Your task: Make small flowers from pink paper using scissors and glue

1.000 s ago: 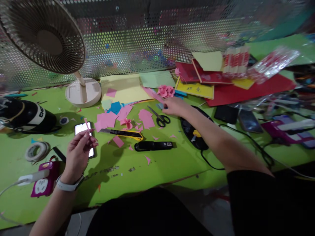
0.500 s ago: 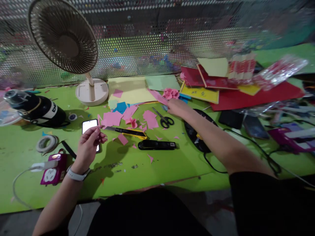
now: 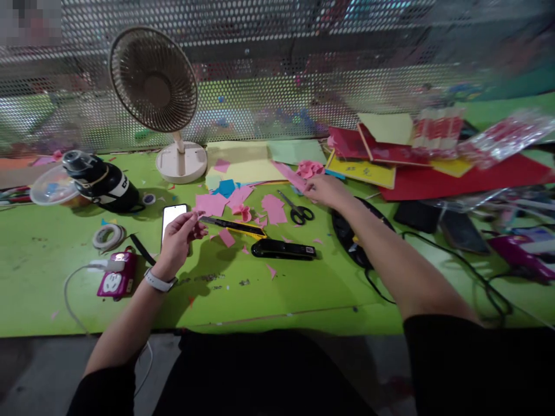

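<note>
My left hand [image 3: 180,236] hovers over the phone [image 3: 169,221] with thumb and fingers pinched together. Something tiny and pale pink is at the fingertips, too small to name. Its fingers are close to the tip of a yellow and black utility knife [image 3: 236,226]. Farther out, my right hand [image 3: 327,189] has its curled fingers closed at the near end of a pink paper strip [image 3: 288,175]. A pink paper flower [image 3: 310,169] lies just behind that hand. Scissors [image 3: 297,209] lie to its left, and a black stapler [image 3: 284,249] is nearer to me.
Pink paper pieces [image 3: 211,204] are scattered mid-table. A fan [image 3: 181,163] stands at the back, with a dark bottle [image 3: 110,188], tape roll [image 3: 108,237] and purple power socket [image 3: 117,274] leftward. A black round dish [image 3: 342,222] with a cable sits under my right forearm.
The view has shifted, so everything on the table appears farther right. My left hand stays pinched near the phone; my right hand stays at the end of the pink strip.
</note>
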Motion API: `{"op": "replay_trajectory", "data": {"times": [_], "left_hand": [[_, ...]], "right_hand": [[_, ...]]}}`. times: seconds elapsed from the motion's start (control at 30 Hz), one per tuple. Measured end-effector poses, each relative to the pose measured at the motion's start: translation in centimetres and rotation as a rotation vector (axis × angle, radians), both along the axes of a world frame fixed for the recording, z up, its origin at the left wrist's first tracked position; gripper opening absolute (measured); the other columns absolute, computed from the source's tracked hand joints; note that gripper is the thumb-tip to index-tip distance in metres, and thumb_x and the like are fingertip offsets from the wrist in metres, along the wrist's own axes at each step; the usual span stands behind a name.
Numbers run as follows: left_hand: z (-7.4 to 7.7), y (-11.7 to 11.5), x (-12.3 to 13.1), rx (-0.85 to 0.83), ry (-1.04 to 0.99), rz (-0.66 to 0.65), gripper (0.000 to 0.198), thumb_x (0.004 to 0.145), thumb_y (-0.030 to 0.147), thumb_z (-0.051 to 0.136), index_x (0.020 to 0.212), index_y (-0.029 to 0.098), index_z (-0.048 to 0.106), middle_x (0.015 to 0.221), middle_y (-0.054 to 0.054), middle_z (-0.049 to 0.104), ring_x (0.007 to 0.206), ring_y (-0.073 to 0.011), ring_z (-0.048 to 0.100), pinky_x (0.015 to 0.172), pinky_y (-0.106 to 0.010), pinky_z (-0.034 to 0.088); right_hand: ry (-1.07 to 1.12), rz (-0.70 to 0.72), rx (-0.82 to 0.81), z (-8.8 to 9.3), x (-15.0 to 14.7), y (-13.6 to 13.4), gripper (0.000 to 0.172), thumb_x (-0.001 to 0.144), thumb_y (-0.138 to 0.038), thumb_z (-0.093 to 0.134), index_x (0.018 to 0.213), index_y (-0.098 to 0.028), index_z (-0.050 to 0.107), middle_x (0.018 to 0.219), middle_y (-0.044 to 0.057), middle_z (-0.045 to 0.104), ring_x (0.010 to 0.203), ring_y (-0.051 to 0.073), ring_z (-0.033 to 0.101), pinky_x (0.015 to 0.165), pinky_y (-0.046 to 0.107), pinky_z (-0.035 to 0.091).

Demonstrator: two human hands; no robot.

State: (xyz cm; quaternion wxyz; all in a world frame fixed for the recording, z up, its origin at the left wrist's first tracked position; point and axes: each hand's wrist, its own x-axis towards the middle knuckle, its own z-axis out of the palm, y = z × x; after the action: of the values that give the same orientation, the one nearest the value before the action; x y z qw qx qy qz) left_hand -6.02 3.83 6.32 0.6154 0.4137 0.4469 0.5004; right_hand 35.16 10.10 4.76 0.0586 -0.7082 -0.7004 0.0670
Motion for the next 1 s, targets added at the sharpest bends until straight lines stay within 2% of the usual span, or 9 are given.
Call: {"op": "replay_trajectory", "data": {"times": [0.1, 0.17, 0.23, 0.33, 0.43, 0.57, 0.73, 0.87, 1.0], "left_hand": [[-0.1, -0.2, 0.4, -0.011, 0.008, -0.027, 0.038, 0.074, 0.040, 0.080, 0.099, 0.012, 0.070, 0.071, -0.002, 0.070, 0.057, -0.0087, 0.065, 0.059, -0.020, 0.053], [-0.1, -0.3, 0.7, -0.014, 0.016, -0.072, 0.039, 0.076, 0.040, 0.079, 0.100, 0.012, 0.070, 0.075, -0.004, 0.072, 0.061, -0.0101, 0.067, 0.060, -0.021, 0.053], [-0.1, -0.4, 1.2, -0.015, 0.026, -0.117, 0.039, 0.078, 0.042, 0.078, 0.101, 0.012, 0.069, 0.082, -0.007, 0.074, 0.065, -0.0116, 0.070, 0.060, -0.021, 0.054], [0.3, -0.7, 2.2, -0.036, 0.044, -0.199, 0.041, 0.078, 0.044, 0.077, 0.101, 0.012, 0.067, 0.088, -0.009, 0.076, 0.068, -0.0133, 0.072, 0.062, -0.022, 0.055], [0.9, -1.1, 3.7, -0.048, 0.040, -0.285, 0.044, 0.075, 0.047, 0.079, 0.099, 0.013, 0.066, 0.086, -0.008, 0.075, 0.070, -0.0139, 0.072, 0.061, -0.022, 0.055], [0.9, -1.7, 5.6, 0.036, 0.055, -0.425, 0.042, 0.077, 0.049, 0.077, 0.096, 0.013, 0.067, 0.085, -0.006, 0.073, 0.070, -0.0135, 0.072, 0.061, -0.023, 0.056], [0.4, -2.1, 6.2, 0.129, 0.100, -0.475, 0.035, 0.084, 0.043, 0.073, 0.100, 0.012, 0.068, 0.085, -0.006, 0.071, 0.071, -0.0132, 0.071, 0.066, -0.026, 0.058], [0.3, -2.2, 6.0, 0.108, 0.111, -0.455, 0.031, 0.085, 0.040, 0.071, 0.098, 0.012, 0.068, 0.082, -0.005, 0.071, 0.070, -0.0120, 0.069, 0.065, -0.025, 0.058], [0.2, -2.3, 5.9, 0.061, 0.068, -0.478, 0.034, 0.081, 0.042, 0.076, 0.098, 0.013, 0.069, 0.085, -0.007, 0.073, 0.071, -0.0124, 0.070, 0.065, -0.024, 0.059]], "right_hand": [[0.126, -0.079, 0.101, 0.8, -1.2, -1.2, 0.005, 0.081, -0.024, 0.066, 0.079, -0.019, 0.067, 0.089, 0.011, 0.077, 0.089, 0.028, 0.072, 0.078, 0.035, 0.053], [0.422, -0.120, 0.146, 1.2, -2.6, -2.5, 0.009, 0.080, -0.027, 0.068, 0.080, -0.020, 0.063, 0.084, 0.009, 0.076, 0.083, 0.026, 0.074, 0.074, 0.035, 0.056], [0.755, -0.095, 0.085, 1.7, -4.6, -4.1, 0.016, 0.081, -0.033, 0.069, 0.081, -0.020, 0.060, 0.076, 0.007, 0.075, 0.071, 0.023, 0.074, 0.068, 0.036, 0.059], [1.004, 0.038, -0.022, 2.6, -8.3, -6.8, 0.026, 0.081, -0.043, 0.073, 0.087, -0.020, 0.062, 0.076, 0.005, 0.073, 0.068, 0.019, 0.072, 0.067, 0.035, 0.061], [1.100, 0.220, -0.054, 3.1, -11.9, -9.2, 0.031, 0.082, -0.050, 0.072, 0.091, -0.021, 0.066, 0.080, 0.004, 0.071, 0.068, 0.017, 0.069, 0.065, 0.033, 0.060], [1.197, 0.269, -0.109, 2.7, -14.7, -10.5, 0.034, 0.079, -0.051, 0.075, 0.093, -0.022, 0.064, 0.086, 0.004, 0.070, 0.077, 0.018, 0.070, 0.066, 0.032, 0.060], [1.289, 0.205, -0.133, 2.1, -14.8, -10.1, 0.042, 0.070, -0.053, 0.081, 0.085, -0.022, 0.056, 0.081, 0.002, 0.067, 0.075, 0.018, 0.069, 0.064, 0.032, 0.059], [1.307, 0.148, -0.164, 1.8, -14.6, -9.9, 0.047, 0.067, -0.055, 0.082, 0.085, -0.023, 0.054, 0.072, -0.002, 0.063, 0.060, 0.015, 0.064, 0.054, 0.029, 0.055], [1.326, 0.148, -0.211, 1.4, -14.6, -9.8, 0.046, 0.065, -0.052, 0.084, 0.084, -0.021, 0.057, 0.073, -0.001, 0.064, 0.059, 0.013, 0.062, 0.054, 0.029, 0.054]]}}
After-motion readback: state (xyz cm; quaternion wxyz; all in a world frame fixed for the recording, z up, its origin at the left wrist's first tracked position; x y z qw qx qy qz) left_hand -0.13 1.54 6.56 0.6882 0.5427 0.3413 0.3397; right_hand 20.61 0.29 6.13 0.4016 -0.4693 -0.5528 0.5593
